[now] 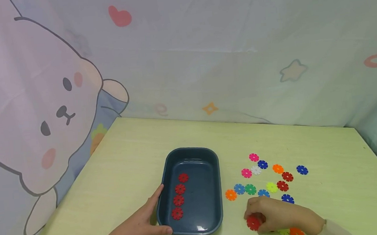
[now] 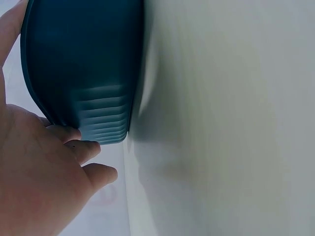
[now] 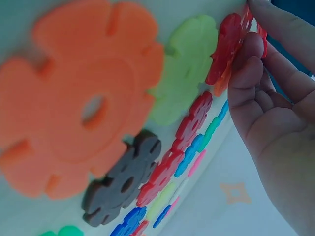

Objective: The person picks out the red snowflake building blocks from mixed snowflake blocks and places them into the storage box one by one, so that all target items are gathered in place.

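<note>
A dark blue tray (image 1: 210, 189) stands on the table with a column of red notched plastic discs (image 1: 180, 189) along its left side. My left hand (image 1: 138, 224) rests on its near left corner, thumb along the front wall and index finger along the left rim. The wrist view of that hand (image 2: 44, 172) shows fingertips against the outer wall (image 2: 101, 105). Right of the tray, my right hand (image 1: 269, 214) pinches a red notched disc (image 1: 253, 223) between thumb and fingers, low over the table. Part of this disc is hidden by the fingers (image 3: 280, 64) in the right wrist view.
Loose notched discs lie around the right hand, among them orange (image 1: 231, 195), green (image 1: 250, 189), pink (image 1: 253, 157), white (image 1: 255, 170) and dark red (image 1: 287, 177) ones. An orange disc (image 3: 59, 113) and a dark grey disc (image 3: 125, 182) lie nearest the right wrist camera. A printed curtain (image 1: 184, 59) hangs behind the table.
</note>
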`<state>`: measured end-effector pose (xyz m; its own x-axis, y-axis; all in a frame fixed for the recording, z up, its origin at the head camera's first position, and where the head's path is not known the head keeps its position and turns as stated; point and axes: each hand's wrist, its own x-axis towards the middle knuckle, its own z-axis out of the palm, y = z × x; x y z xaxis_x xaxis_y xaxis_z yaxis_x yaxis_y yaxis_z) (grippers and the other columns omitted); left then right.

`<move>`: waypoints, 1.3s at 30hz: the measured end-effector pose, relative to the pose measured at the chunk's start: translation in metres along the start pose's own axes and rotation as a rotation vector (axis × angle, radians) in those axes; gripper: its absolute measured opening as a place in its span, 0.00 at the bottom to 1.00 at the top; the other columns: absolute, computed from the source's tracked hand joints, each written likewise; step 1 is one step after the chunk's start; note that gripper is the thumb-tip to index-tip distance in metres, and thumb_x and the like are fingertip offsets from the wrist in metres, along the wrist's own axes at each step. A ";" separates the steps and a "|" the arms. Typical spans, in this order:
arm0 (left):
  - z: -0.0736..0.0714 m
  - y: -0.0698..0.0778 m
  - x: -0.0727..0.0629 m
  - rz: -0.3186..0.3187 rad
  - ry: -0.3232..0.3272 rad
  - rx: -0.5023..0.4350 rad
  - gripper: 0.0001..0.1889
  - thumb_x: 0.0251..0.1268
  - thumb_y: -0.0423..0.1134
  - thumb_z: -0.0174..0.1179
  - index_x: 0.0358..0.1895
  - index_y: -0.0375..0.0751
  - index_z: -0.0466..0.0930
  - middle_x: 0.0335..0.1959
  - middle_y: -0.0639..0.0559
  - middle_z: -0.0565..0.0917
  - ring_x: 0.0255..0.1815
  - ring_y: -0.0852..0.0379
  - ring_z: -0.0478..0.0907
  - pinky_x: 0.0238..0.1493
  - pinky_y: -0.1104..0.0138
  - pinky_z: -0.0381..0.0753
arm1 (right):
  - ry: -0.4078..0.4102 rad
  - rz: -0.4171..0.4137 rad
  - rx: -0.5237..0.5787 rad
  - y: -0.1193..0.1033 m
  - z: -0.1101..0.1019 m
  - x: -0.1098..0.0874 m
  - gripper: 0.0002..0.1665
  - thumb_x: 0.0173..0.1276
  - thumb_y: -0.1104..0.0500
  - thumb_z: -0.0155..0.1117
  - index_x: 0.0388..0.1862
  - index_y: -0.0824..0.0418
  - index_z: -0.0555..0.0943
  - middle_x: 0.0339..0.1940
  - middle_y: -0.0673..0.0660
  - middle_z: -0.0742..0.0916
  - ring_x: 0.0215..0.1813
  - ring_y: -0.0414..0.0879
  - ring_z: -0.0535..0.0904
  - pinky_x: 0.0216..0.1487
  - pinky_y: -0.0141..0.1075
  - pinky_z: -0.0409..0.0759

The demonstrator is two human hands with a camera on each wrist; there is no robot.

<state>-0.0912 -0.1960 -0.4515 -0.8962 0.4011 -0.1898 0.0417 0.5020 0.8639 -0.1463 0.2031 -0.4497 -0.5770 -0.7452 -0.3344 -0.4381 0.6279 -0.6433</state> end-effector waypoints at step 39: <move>-0.001 0.000 0.000 0.013 -0.011 -0.004 0.61 0.51 0.47 0.73 0.78 0.52 0.32 0.79 0.49 0.39 0.78 0.43 0.34 0.71 0.39 0.36 | 0.216 -0.352 -0.124 -0.049 -0.049 0.022 0.17 0.59 0.57 0.73 0.48 0.55 0.84 0.39 0.42 0.77 0.45 0.37 0.76 0.45 0.34 0.81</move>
<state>-0.0920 -0.1968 -0.4515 -0.8906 0.4161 -0.1835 0.0517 0.4935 0.8682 -0.1712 0.1667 -0.3916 -0.5030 -0.8628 0.0514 -0.7058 0.3757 -0.6005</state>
